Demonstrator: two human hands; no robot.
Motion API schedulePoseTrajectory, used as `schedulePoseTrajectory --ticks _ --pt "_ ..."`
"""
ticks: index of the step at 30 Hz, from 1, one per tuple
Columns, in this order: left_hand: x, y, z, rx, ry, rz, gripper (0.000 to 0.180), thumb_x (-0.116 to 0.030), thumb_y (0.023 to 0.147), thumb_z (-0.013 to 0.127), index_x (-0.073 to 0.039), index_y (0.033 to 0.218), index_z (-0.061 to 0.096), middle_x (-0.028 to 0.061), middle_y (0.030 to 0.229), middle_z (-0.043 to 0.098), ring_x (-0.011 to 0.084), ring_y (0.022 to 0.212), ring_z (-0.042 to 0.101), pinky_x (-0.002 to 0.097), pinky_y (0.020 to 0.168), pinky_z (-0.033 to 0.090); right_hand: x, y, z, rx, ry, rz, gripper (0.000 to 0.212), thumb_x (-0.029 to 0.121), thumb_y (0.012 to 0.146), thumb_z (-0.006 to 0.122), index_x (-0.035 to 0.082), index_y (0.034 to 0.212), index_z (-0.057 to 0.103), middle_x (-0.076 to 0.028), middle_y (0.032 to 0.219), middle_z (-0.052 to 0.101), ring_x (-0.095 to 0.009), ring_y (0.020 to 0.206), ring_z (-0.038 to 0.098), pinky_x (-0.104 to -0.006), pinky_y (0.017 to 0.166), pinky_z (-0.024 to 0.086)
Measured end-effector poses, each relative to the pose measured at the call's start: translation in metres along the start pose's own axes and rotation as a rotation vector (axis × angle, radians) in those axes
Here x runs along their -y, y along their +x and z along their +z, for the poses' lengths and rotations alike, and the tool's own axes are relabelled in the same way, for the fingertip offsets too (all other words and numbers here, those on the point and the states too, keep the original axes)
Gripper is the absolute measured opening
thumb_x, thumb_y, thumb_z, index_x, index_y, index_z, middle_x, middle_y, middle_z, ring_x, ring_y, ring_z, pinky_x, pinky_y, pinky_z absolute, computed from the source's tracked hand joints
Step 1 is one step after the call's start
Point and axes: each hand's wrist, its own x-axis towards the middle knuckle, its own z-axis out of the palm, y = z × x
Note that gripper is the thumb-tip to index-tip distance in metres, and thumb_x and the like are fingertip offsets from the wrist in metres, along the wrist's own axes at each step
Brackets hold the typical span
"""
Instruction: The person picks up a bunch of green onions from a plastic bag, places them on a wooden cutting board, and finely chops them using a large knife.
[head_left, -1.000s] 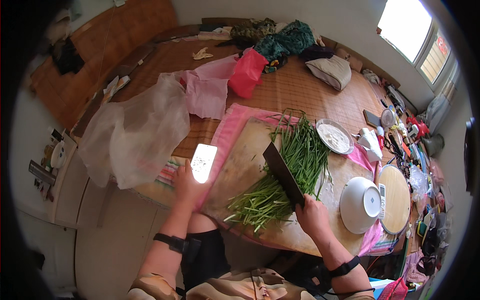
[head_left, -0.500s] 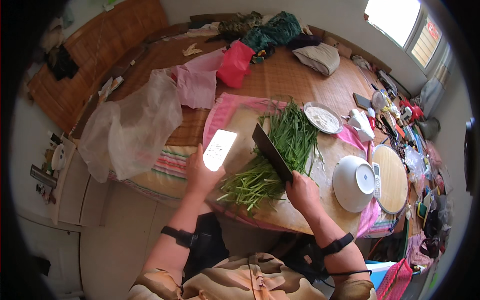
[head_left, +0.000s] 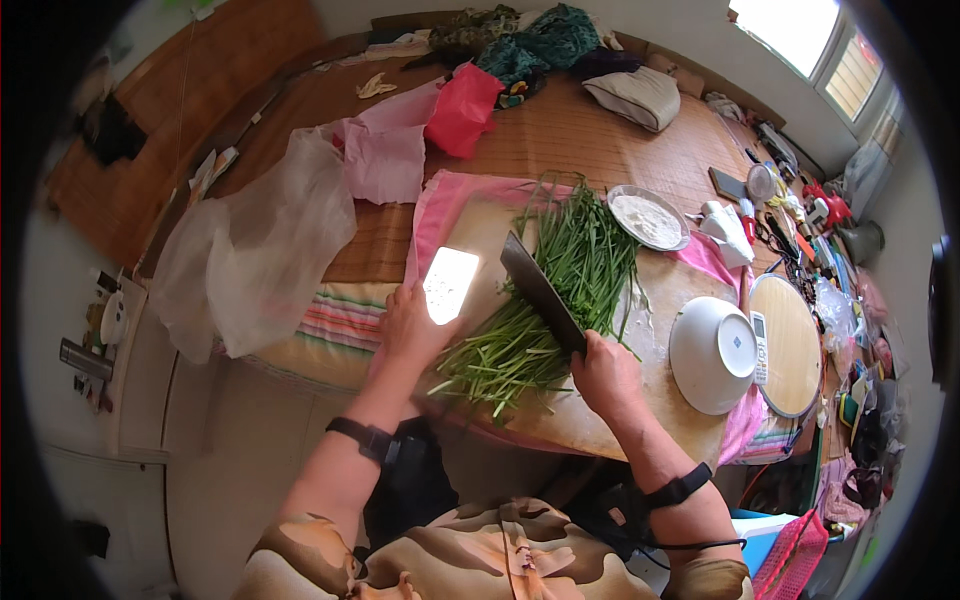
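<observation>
Bed (head_left: 560, 140): brown mat on top; outer parts bent and cut off by the dark lens rim.
Board (head_left: 640, 420): pale, laid over pink cloth (head_left: 437, 215); middle covered, left part blurred.
Green stalks (head_left: 585, 250): long, thin, heaped on the board, pale ends toward the person; a strip is hidden behind the blade.
Bowl (head_left: 695, 365): white, upside down, at the board's right side; interior out of sight.
Knife (head_left: 540, 290): broad dark blade, slanting over the stalks; handle mostly covered. Contact of edge with stalks cannot be told.
Right hand (head_left: 608, 378): fingers closed round the knife handle; fingertips hidden.
Left hand (head_left: 412, 325): fingers gripping the phone; those beneath it cannot be seen.
Phone (head_left: 451, 285): held left of the stalks; glare whitens the screen, marks illegible.
</observation>
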Motion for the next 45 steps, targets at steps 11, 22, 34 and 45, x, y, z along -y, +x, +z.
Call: schedulePoseTrajectory --ticks 11,22,34,45 --pt "-0.016 0.022 0.007 0.061 0.051 -0.15 0.079 -0.046 0.067 0.077 -0.001 0.123 0.046 0.0185 0.121 0.049 0.0366 0.114 0.048 0.0471 0.091 0.045 0.005 0.002 -0.004 0.065 -0.006 0.043 0.015 0.02 0.082 0.06 0.006 0.085 0.057 -0.019 0.071 0.064 -0.039 0.068 0.064 -0.0474 0.062 0.051" --pt "-0.017 0.027 0.017 0.011 0.062 -0.156 0.073 -0.048 0.07 0.072 0.0 0.119 0.048 0.0201 0.119 0.051 0.0365 0.112 0.05 0.0454 0.093 0.044 0.004 0.004 -0.008 0.125 0.032 0.091 0.021 0.026 0.083 0.06 0.006 0.089 0.058 -0.02 0.075 0.064 -0.041 0.073 0.062 -0.0499 0.066 0.05" --pt "-0.003 0.022 0.014 0.003 0.067 -0.135 0.084 -0.046 0.068 0.073 0.001 0.13 0.042 0.0188 0.122 0.051 0.0355 0.113 0.05 0.0436 0.095 0.043 0.012 0.003 -0.003 0.098 -0.028 0.047 0.017 0.022 0.082 0.06 0.006 0.086 0.057 -0.019 0.073 0.065 -0.039 0.07 0.064 -0.0489 0.063 0.051" --pt "0.022 0.015 -0.014 0.131 -0.207 0.02 0.097 -0.045 0.07 0.076 0.0 0.142 0.031 0.0238 0.135 0.046 0.0348 0.127 0.043 0.043 0.101 0.039 0.009 0.003 -0.003 0.059 -0.023 0.014 0.017 0.023 0.082 0.061 0.007 0.085 0.056 -0.018 0.071 0.064 -0.037 0.067 0.063 -0.0477 0.061 0.051"
